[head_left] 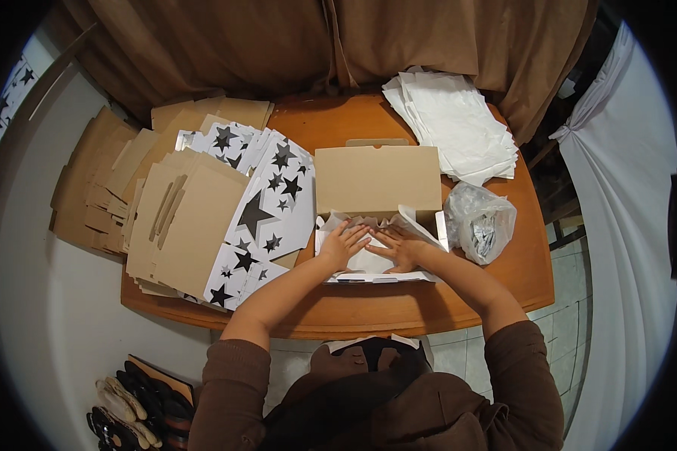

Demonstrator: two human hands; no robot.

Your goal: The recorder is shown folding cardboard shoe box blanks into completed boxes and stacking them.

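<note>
An open cardboard box (pixel 376 179) with its brown lid standing up sits on the round wooden table (pixel 399 308). White tissue paper (pixel 368 261) lines the box's tray. My left hand (pixel 344 245) and my right hand (pixel 399 246) lie flat on the tissue inside the tray, fingers spread, their fingertips nearly touching. Neither hand grips anything.
A stack of flat box blanks, brown and white with black stars (pixel 271 203), covers the table's left side. White tissue sheets (pixel 455 124) are piled at the back right. A clear plastic bag (pixel 480 222) lies right of the box. Shoes (pixel 132 406) rest on the floor lower left.
</note>
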